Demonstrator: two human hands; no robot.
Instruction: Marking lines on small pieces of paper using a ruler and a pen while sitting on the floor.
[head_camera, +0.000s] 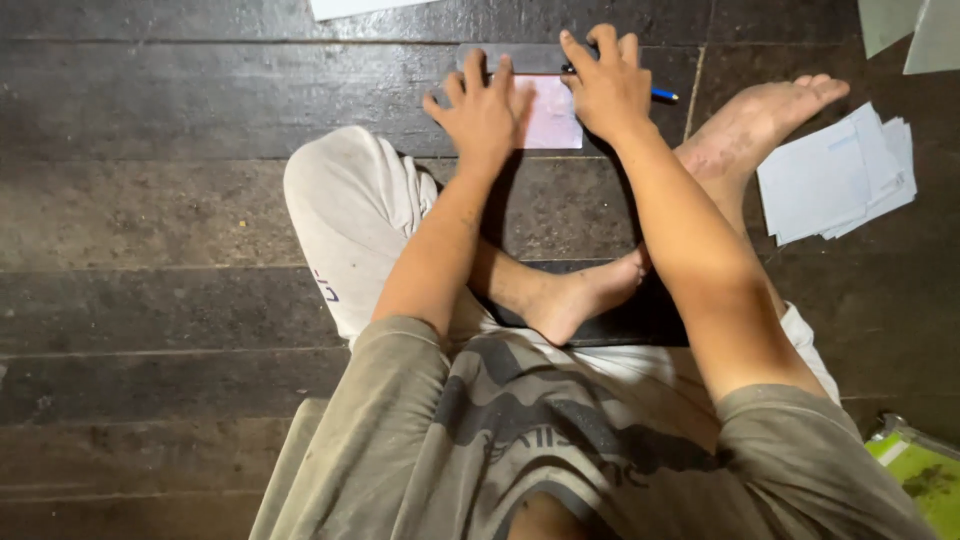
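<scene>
I sit cross-legged on a dark wooden floor. A pale pink sheet of paper (553, 112) lies flat on the boards in front of me. My left hand (482, 108) rests on its left edge with fingers spread, pressing it down. My right hand (605, 82) sits at the sheet's upper right corner and grips a blue pen (662, 95), whose end sticks out to the right of the hand. The pen's tip is hidden under my fingers. A grey strip (530, 55), perhaps a ruler, lies along the sheet's top edge.
A loose stack of pale blue-white papers (838, 172) lies on the floor at the right, beside my right foot (762, 118). More sheets show at the top edge (350, 6) and top right corner (908, 30). A green object (920, 470) sits at the lower right.
</scene>
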